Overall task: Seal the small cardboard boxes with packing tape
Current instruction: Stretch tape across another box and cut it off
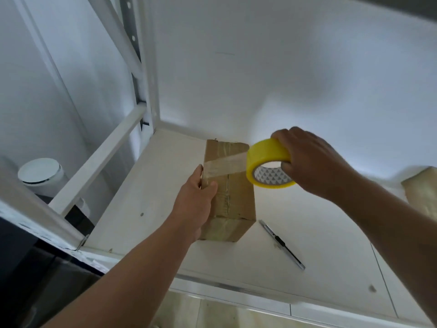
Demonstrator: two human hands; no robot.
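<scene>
A small brown cardboard box (236, 185) lies lengthwise on the white table (295, 233), with old tape along its top seam and ends. My left hand (196, 197) grips its left edge, the thumb pressing the tape's free end onto the top. A clear strip of tape (224, 165) stretches across the box up to the yellow tape roll (267, 165). My right hand (312, 162) holds that roll just above the box's right side, fingers through the core.
A utility knife (282, 245) lies on the table right of the box. Another taped box (423, 190) shows at the right edge. A white shelf frame (101, 162) rises at left, with a round white bin (40, 174) below it.
</scene>
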